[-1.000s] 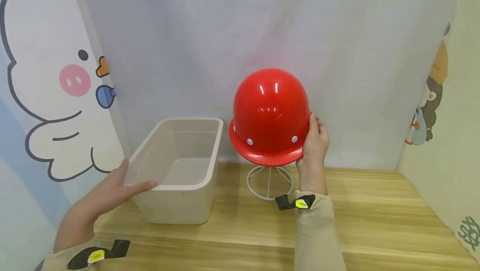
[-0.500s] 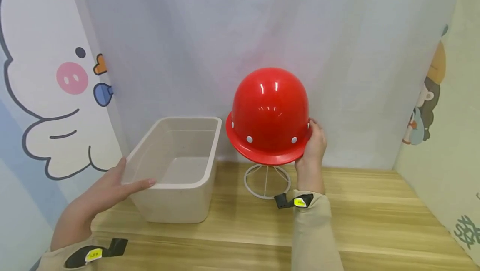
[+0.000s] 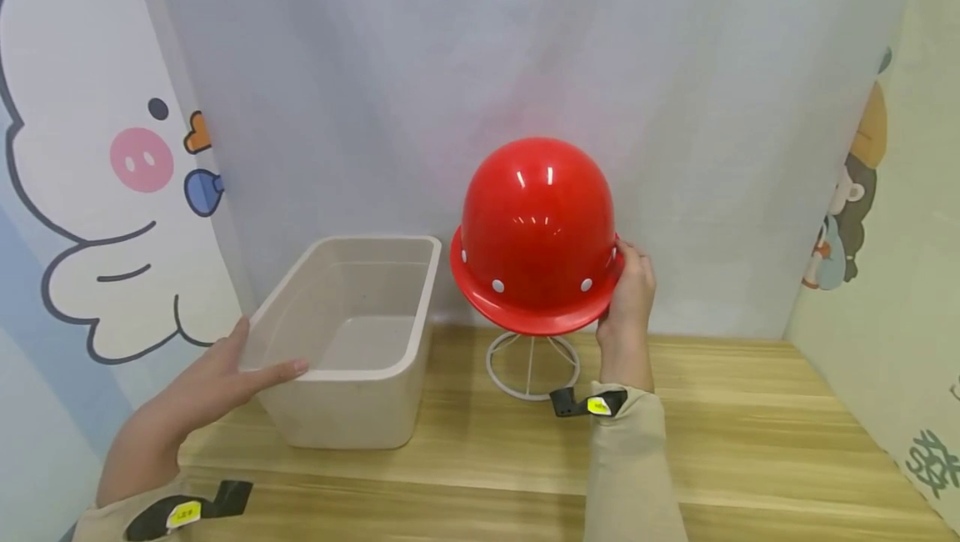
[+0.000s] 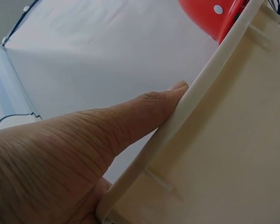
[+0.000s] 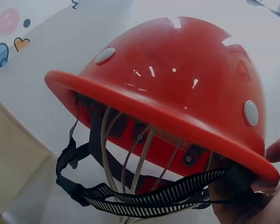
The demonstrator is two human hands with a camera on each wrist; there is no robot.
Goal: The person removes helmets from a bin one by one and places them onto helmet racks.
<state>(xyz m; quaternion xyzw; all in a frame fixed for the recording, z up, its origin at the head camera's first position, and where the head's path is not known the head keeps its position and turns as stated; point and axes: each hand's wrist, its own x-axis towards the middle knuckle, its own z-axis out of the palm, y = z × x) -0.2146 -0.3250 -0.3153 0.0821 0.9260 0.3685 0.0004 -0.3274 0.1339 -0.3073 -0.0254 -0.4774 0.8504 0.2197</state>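
Note:
A red hard hat (image 3: 537, 225) sits over a white wire stand (image 3: 533, 392), whose ring base shows below the brim. My right hand (image 3: 628, 304) grips the brim at its right side. From the right wrist view, the striped chin strap (image 5: 149, 200) hangs under the hat, and the stand's wires run up inside the shell. At left, my left hand (image 3: 206, 383) holds the near-left corner of a beige plastic bin (image 3: 348, 413). The thumb (image 4: 149, 105) lies along the rim in the left wrist view; the other fingers are mostly hidden behind the corner.
Under everything lies a wood-grain tabletop (image 3: 720, 442). A pale grey curtain (image 3: 360, 92) hangs close behind the bin and the hat. Cartoon-printed walls (image 3: 90, 175) stand at the left and right sides.
The hat has turned and levelled slightly, its right side a little lower, and my right fingers sit lower on the brim. My left hand and the bin keep their places.

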